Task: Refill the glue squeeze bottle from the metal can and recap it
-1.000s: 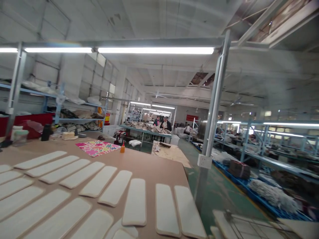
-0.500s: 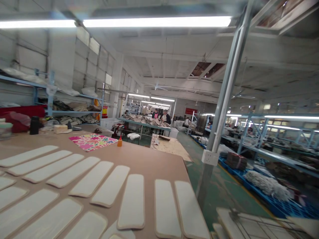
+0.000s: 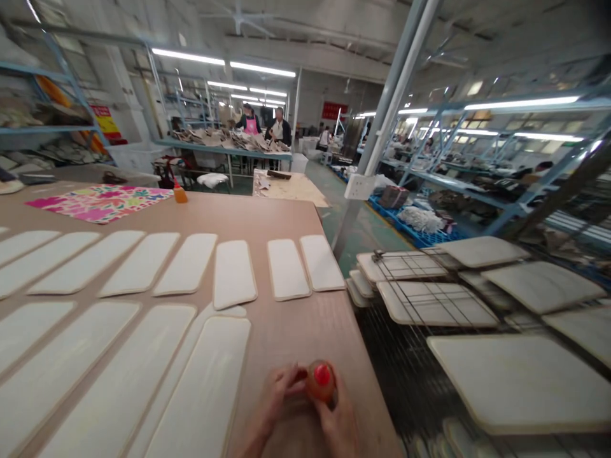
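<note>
Near the table's front right edge, an orange squeeze bottle (image 3: 315, 389) with a red cap stands between my two hands. My right hand (image 3: 340, 413) is closed around its right and near side. From the left, my left hand (image 3: 277, 397) meets the bottle with its fingers bent and drawn together against its side, slightly blurred. Left of my hands lies a long white panel (image 3: 203, 388) with rounded corners and a pale tan border, overlapping another one. More such panels lie in two rows on the brown table (image 3: 286, 331), including a shorter white panel (image 3: 288, 268) beyond my hands.
A wire rack (image 3: 415, 299) bearing several white panels (image 3: 525, 375) stands right of the table. At the far edge are a floral cloth (image 3: 109, 200) and a second orange bottle (image 3: 180, 194). A metal post (image 3: 382, 127) rises behind. Two people (image 3: 279, 130) stand at a distant table.
My view has tilted down and swung right. Both hands and the bottle between them have come into view, along with more of the rack. The second bottle stays by the floral cloth.
</note>
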The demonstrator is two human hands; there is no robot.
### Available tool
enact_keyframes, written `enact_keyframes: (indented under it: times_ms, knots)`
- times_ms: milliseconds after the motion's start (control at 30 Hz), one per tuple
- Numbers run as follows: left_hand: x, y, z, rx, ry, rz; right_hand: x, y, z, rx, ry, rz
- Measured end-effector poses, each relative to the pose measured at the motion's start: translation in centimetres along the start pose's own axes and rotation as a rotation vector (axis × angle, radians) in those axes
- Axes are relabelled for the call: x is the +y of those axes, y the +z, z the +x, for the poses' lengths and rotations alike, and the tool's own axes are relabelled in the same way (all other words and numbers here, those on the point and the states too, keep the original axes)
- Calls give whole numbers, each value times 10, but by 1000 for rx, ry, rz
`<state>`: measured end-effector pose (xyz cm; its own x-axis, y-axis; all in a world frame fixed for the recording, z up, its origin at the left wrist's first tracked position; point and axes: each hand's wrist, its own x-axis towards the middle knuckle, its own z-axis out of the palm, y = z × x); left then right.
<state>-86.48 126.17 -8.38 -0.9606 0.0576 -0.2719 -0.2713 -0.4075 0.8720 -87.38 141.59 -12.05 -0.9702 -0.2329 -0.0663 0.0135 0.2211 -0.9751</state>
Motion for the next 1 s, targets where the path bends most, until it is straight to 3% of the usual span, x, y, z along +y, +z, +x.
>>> enact_keyframes:
  times_ms: [100,300,400,467,533,600,800,867,1000]
  knots:
    - [-7,1,0,84,9,-149,11,6,5,105,14,-68]
    - [-19,3,1,191,-60,-343,16,8,3,112,-34,-54]
    - [-8,-11,2,330,-99,-427,22,-1,3,179,35,-8]
    - [6,-24,1,425,-53,-439,25,-10,4,272,113,44]
    - [18,-29,-1,411,34,-351,28,-16,7,310,145,79]
    - [23,-22,-3,328,111,-160,28,-17,9,278,132,108]
    - [-10,41,-3,127,165,529,30,-3,3,125,45,221]
    - [-24,49,1,95,171,586,31,-4,1,90,47,162]
    - [-39,42,10,156,207,501,36,-16,2,113,1,-119]
